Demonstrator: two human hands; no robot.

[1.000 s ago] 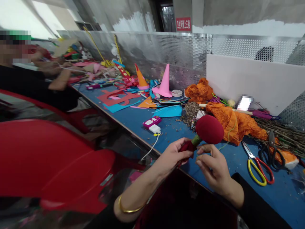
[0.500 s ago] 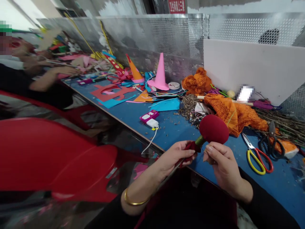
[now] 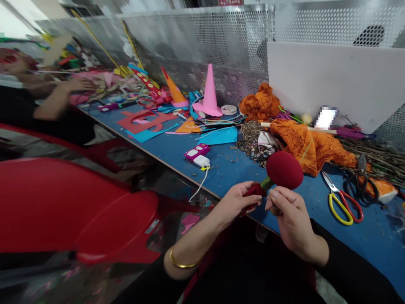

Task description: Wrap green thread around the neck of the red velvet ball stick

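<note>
My left hand (image 3: 239, 199) is closed around dark red cloth (image 3: 254, 194) at the lower end of a stuffed cloth piece. That piece has a smooth, round red head (image 3: 284, 170) and a narrow neck wrapped in green (image 3: 266, 183). Just below the head, my right hand (image 3: 289, 211) pinches thumb against fingertips beside the neck. Whatever lies in this pinch is too small to make out. The piece is held tilted over the table's front edge, its head up and to the right.
To the right lie scissors with yellow and red handles (image 3: 343, 207) and black-handled scissors (image 3: 362, 179). Orange cloth (image 3: 313, 147), a purple box (image 3: 196, 152) and a pink cone hat (image 3: 210, 95) are on the blue table. A red chair (image 3: 63, 202) stands left, near another person's arm (image 3: 52, 103).
The view has tilted and shifted slightly. Both hands keep their hold near the green neck; my right fingertips have come a little closer to the left hand.
</note>
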